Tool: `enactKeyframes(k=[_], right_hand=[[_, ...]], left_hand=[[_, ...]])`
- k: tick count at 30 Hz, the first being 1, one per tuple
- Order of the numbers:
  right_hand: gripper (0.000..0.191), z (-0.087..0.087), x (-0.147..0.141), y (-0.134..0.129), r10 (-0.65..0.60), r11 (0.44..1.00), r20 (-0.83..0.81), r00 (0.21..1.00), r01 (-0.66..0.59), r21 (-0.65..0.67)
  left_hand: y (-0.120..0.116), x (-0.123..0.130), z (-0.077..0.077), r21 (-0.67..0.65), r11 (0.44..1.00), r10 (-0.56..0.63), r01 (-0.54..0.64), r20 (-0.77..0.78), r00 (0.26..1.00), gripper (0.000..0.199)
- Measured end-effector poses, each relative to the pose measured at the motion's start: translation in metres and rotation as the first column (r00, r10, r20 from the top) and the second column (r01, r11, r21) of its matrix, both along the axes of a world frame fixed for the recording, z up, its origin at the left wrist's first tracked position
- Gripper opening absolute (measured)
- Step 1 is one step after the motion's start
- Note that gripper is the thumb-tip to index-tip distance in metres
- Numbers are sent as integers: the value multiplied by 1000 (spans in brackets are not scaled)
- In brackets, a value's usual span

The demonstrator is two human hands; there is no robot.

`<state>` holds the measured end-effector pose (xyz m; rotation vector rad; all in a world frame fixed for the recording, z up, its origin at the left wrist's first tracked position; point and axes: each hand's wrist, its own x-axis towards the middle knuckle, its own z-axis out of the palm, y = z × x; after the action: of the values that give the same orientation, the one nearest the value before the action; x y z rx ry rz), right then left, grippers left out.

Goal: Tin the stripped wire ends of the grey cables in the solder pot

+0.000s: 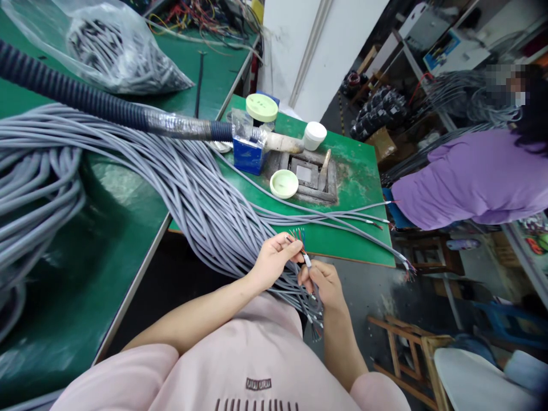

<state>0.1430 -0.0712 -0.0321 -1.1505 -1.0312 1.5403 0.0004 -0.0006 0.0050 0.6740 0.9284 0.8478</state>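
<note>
Between my hands is the end of a grey cable (307, 261), with a white band where its coloured wires (298, 233) fan out. My left hand (276, 257) pinches those wires just above the band. Below it, my right hand (324, 281) has its fingers closed round the grey jacket. A large bundle of grey cables (205, 188) runs from the left table down beside my lap, some ends hanging under my right hand. Several other cable ends (363, 222) with bared wires lie across the green table (359, 165) ahead.
On the table sit a solder pot (304, 173), a pale green lid (284, 184), a white cup (314, 136) and a blue box (248, 155). A ridged dark hose (107, 111) crosses from the left. A bag of cables (115, 51) lies behind. A person in purple (475, 177) is at right, near a wooden stool (406, 354).
</note>
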Motion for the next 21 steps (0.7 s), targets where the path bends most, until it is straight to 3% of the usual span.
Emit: enactKeyframes(k=[6, 10, 21], right_hand=[[28, 28, 0, 3, -31, 999, 183, 983, 33, -7], [29, 44, -6, 7, -97, 995, 288, 953, 104, -8], [30, 37, -11, 9, -170, 985, 189, 967, 171, 10]], left_hand=[[3, -1, 4, 34, 999, -39, 40, -28, 999, 40], [3, -1, 5, 66, 997, -27, 29, -34, 999, 38], [3, -2, 1, 150, 988, -9, 22, -88, 996, 35]])
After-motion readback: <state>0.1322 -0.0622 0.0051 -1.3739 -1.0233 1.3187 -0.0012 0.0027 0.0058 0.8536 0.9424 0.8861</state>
